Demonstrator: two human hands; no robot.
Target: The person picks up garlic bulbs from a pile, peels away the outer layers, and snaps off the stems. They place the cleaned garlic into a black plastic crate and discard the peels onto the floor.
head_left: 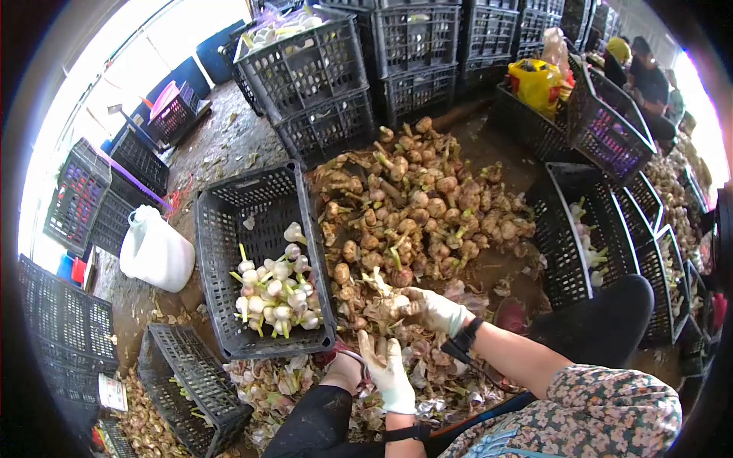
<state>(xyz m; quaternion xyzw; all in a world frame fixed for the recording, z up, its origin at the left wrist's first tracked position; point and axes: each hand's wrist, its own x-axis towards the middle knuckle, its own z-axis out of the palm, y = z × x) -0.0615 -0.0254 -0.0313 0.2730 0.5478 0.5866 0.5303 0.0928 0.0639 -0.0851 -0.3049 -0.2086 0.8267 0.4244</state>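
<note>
Both my hands wear white gloves. My right hand (437, 310) grips a garlic bulb (398, 303) at the near edge of a heap of unpeeled garlic (427, 206). Just below it, my left hand (388, 374) is open, its fingers apart and nothing visible in them. Loose garlic skins (450, 382) lie beneath both hands. Left of them stands a black plastic crate (263, 349), with cleaned white garlic bulbs (276, 294) that have short green stems gathered in its near end.
Stacked black crates (321, 76) rise behind the heap. To the left are a white jug (156, 252) and a tilted crate (200, 382). More crates (595, 214) line the right, one with a yellow bag (534, 85). Other people (649, 84) sit at the far right.
</note>
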